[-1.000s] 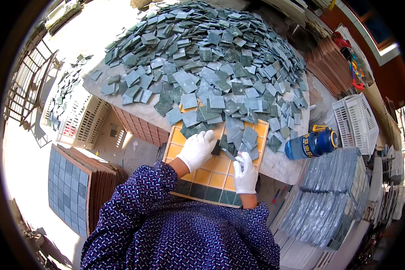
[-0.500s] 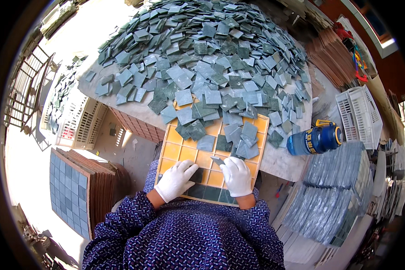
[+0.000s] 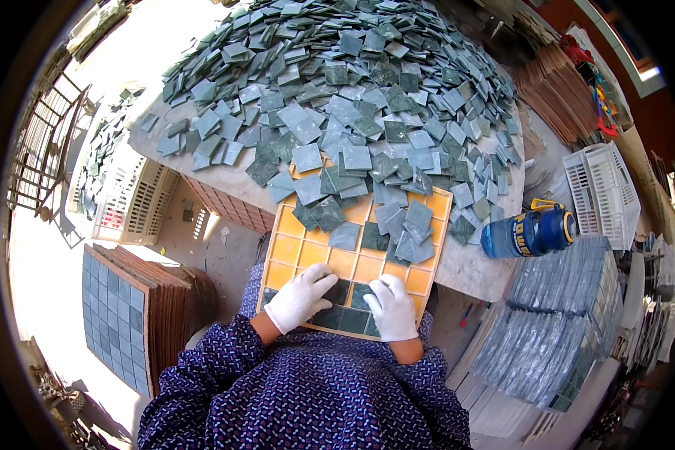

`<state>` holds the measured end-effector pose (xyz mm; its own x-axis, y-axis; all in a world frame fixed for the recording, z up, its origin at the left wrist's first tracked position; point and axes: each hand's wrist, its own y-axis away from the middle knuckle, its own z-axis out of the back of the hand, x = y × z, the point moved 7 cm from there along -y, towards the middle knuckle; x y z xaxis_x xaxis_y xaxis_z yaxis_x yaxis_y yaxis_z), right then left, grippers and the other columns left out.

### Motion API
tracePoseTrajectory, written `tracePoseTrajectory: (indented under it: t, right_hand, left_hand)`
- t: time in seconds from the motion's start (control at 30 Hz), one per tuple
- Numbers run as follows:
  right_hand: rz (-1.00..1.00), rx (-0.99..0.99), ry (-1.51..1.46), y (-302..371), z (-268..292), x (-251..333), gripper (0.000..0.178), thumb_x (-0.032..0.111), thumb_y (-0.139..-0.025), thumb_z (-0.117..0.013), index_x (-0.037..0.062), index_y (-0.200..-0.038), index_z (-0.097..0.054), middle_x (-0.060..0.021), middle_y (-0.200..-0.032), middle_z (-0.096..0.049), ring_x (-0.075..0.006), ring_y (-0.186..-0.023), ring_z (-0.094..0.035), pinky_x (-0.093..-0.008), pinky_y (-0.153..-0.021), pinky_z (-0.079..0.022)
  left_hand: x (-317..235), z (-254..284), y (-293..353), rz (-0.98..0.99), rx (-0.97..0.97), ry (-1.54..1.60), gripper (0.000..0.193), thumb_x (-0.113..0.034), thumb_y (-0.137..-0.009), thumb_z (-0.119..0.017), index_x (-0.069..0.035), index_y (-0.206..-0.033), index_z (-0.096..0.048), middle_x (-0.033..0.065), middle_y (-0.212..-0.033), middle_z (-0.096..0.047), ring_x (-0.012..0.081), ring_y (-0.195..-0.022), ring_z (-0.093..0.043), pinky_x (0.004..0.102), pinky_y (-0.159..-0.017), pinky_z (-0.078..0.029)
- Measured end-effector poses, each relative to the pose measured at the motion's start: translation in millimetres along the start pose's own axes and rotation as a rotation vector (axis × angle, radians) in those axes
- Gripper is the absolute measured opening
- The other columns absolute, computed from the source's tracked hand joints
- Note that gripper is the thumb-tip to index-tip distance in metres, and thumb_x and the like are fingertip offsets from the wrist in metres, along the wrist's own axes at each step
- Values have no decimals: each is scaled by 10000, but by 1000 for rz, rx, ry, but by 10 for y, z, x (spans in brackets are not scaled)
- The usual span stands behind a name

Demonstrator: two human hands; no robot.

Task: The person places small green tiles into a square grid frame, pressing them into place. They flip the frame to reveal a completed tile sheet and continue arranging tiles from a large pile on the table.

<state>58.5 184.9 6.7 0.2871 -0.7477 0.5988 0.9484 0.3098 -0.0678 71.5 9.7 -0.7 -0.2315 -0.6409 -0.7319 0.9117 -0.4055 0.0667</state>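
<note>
A yellow-orange grid tray (image 3: 283, 248) leans across my lap against the table edge. Dark green square tiles (image 3: 328, 318) fill cells along its near rows, and loose tiles (image 3: 344, 235) overlap its far half. My left hand (image 3: 301, 298), in a white knit glove, rests over the tray's near left with bent fingers apart and nothing visible in them. Gloved in white too, my right hand (image 3: 392, 309) is over the near right. Its thumb and forefinger are parted at the edge of a dark tile (image 3: 359, 295) lying in a cell. The fingers partly cover that tile.
A large heap of green-grey tiles (image 3: 337, 75) covers the table (image 3: 469, 271). A blue bottle (image 3: 529, 233) lies at the right edge, near wrapped tile stacks (image 3: 540, 330). Tile-faced boards (image 3: 116, 315) and a white crate (image 3: 139, 199) stand left; another crate (image 3: 601, 195) is right.
The tile tilted in my right fingers now lies flat in a near-row cell. My right hand has come down toward me, and its fingers have parted. The left hand has barely moved.
</note>
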Motion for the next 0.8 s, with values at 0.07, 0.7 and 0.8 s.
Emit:
tracePoseTrajectory:
  t: [0.07, 0.7, 0.8]
  right_hand:
    - [1, 30, 72, 107, -111, 82, 282, 171, -812, -677, 91, -1069, -594, -119, -1085, -546, -312, -904, -613, -411, -750, -509]
    - [32, 221, 566, -1058, 112, 173, 508, 244, -672, -798, 118, -1120, -593, -118, -979, -508, -283, -818, -642, -419, -665, -541]
    - [36, 320, 564, -1182, 125, 167, 478, 251, -672, -802, 110, -1084, -606, -121, -982, -510, -284, -826, -642, -417, -666, -542]
  left_hand:
    - [-42, 32, -12, -27, -15, 4, 499, -115, -722, -726, -33, -1179, -544, 158, -1180, -494, 355, -1049, -548, 393, -897, -471]
    - [-45, 362, -916, -150, -111, -555, 498, -137, -591, -793, -67, -1029, -566, 96, -1089, -485, 272, -936, -558, 371, -794, -500]
    - [-27, 423, -978, -196, -46, -563, 470, -138, -595, -792, -60, -1005, -574, 104, -1064, -501, 279, -937, -561, 381, -781, -504]
